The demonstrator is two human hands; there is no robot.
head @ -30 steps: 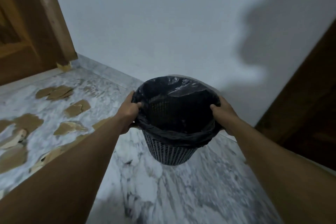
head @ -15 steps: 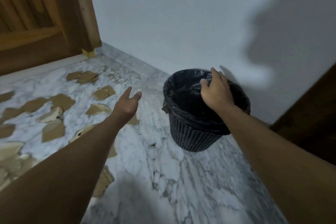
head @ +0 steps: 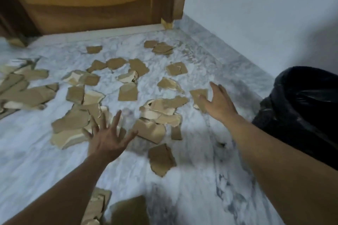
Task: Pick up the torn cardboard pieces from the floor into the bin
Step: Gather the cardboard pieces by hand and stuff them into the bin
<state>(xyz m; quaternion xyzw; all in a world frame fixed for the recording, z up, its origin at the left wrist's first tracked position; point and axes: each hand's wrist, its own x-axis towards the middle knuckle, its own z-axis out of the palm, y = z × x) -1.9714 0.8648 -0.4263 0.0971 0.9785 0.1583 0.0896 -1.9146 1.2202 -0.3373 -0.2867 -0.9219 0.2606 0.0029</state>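
Observation:
Several torn brown cardboard pieces [head: 161, 107] lie scattered over the marble floor [head: 192, 179], from the left edge to the middle. A bin [head: 303, 107] lined with a black bag stands on the floor at the right edge. My left hand [head: 108, 139] hovers over the pieces at the centre, fingers spread wide, holding nothing. My right hand [head: 218, 102] is stretched out further right, fingers apart, just over a small cardboard piece [head: 198, 95] to the left of the bin. One larger piece [head: 161, 159] lies between my forearms.
A wooden door [head: 87, 0] and its frame close off the far side. A white wall [head: 256, 14] runs along the right behind the bin. More cardboard [head: 98, 204] lies near the bottom edge under my left forearm.
My right hand let go of the bin's rim and swung left over the cardboard. My left hand spread open lower over the pieces. The view turned left, putting the bin at the right edge.

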